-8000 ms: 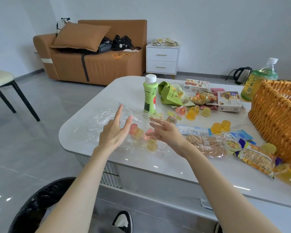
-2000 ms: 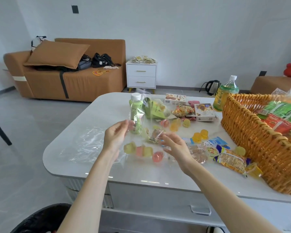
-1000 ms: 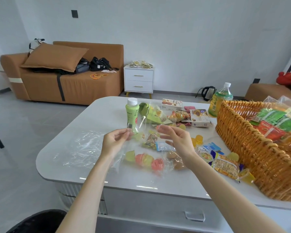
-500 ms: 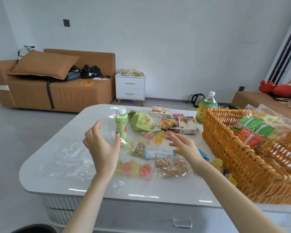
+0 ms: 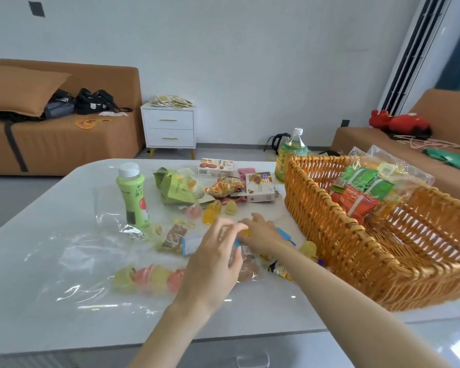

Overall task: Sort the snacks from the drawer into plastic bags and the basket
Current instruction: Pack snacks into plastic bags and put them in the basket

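On the table (image 5: 64,197) an orange jelly cup (image 5: 244,232) sits against the right hand (image 5: 263,236), grip unclear; left hand (image 5: 213,264) slack beside.

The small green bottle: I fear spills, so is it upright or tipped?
Upright. The small green bottle stands on its base on the table, white cap on top.

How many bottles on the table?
2. The small green bottle stands on the table's left half; the large bottle stands behind the basket's far corner. No others visible.
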### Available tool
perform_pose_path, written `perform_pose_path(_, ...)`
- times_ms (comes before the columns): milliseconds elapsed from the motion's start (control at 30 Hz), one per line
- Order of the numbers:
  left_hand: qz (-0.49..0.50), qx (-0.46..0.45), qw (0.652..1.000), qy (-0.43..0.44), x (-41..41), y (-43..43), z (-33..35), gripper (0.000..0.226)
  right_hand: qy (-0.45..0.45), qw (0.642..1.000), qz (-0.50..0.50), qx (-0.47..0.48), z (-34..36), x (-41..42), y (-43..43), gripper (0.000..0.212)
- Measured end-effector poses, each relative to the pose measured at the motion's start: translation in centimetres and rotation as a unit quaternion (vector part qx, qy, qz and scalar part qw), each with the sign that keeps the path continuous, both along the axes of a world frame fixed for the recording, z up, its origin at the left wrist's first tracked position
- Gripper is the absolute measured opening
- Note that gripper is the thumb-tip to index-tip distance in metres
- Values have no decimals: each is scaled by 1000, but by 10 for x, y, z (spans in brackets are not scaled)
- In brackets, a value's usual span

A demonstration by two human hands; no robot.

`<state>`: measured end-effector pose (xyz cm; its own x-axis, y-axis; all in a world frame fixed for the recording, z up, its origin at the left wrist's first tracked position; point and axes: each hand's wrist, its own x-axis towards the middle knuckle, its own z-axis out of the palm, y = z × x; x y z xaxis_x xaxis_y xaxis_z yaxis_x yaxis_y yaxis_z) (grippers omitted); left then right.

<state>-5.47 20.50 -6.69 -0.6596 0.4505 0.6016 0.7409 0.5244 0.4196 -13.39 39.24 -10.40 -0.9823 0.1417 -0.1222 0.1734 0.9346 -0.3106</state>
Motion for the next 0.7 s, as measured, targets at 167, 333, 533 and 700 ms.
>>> perform_pose_path(167, 23, -23, 992, -120, -18, 18, -20, 47, 25, 999, 10, 33, -2, -12, 3, 34)
perform_pose_path(333, 43, 1, 980, -193, -35, 32, -23, 47, 83, 994, -35, -61, -7, -9, 14, 31)
perform_pose_path(533, 73, -21, 969, -233, -46, 45, -31, 51, 194, 941, -118, -250, -12, 4, 24, 25)
perform_pose_path(700, 149, -35, 955, -254, -91, 52, -39, 58, 303, 869, -119, -372, 21, 10, 30, 14)
